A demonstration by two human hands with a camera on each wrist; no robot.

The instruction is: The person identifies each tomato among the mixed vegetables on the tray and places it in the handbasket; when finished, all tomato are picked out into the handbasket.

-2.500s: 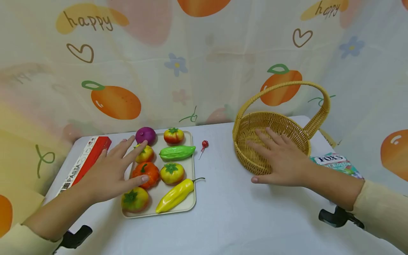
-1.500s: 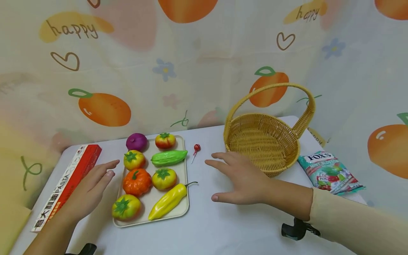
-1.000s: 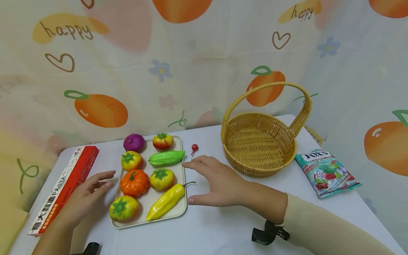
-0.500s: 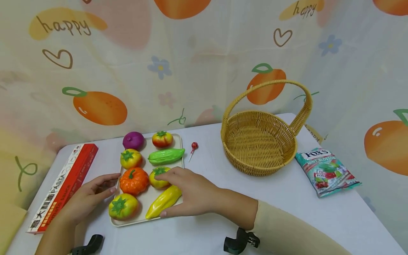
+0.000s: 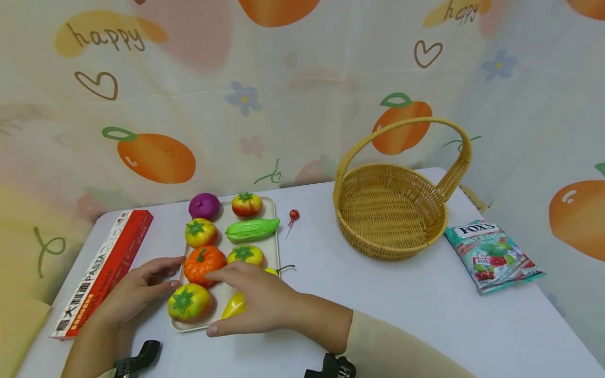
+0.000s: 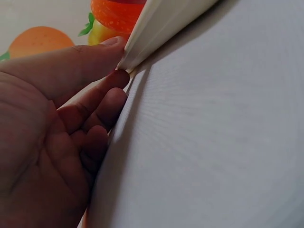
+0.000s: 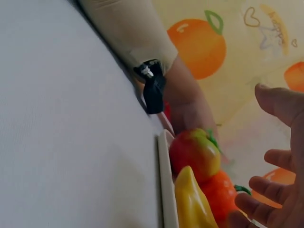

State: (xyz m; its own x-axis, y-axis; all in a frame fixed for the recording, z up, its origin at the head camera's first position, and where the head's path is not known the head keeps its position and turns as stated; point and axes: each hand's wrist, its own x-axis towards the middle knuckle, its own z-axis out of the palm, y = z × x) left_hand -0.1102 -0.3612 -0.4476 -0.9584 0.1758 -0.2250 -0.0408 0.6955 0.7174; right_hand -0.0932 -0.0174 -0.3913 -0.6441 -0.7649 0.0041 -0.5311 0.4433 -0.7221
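1. The right hand (image 5: 262, 299) has its thumb well apart from its loosely spread fingers and holds nothing. The left hand (image 5: 137, 291) has bent fingers at the left edge of the tray (image 5: 270, 247); whether they pinch the rim I cannot tell.
2. Over the last half second the right hand has slid further left across the tray and now hides much of the yellow pepper (image 5: 235, 304), its fingertips reaching towards the orange pumpkin (image 5: 204, 265). The left hand has barely shifted. Attention seems to be on the tray and its contents, with nothing lifted so far.
3. The tray lies on the white table (image 5: 340, 278), left of the wicker basket (image 5: 378, 249) and right of the pasta box (image 5: 108, 268). The basket, the lollipop (image 5: 294, 215) and the candy bag (image 5: 491, 257) are where they were.
4. The left wrist view alone shows that thumb and fingertips meet the tray's rim from outside. The right wrist view uncovers the pepper's pointed end and the bare palm side of the right fingers; the head view alone takes in the basket.
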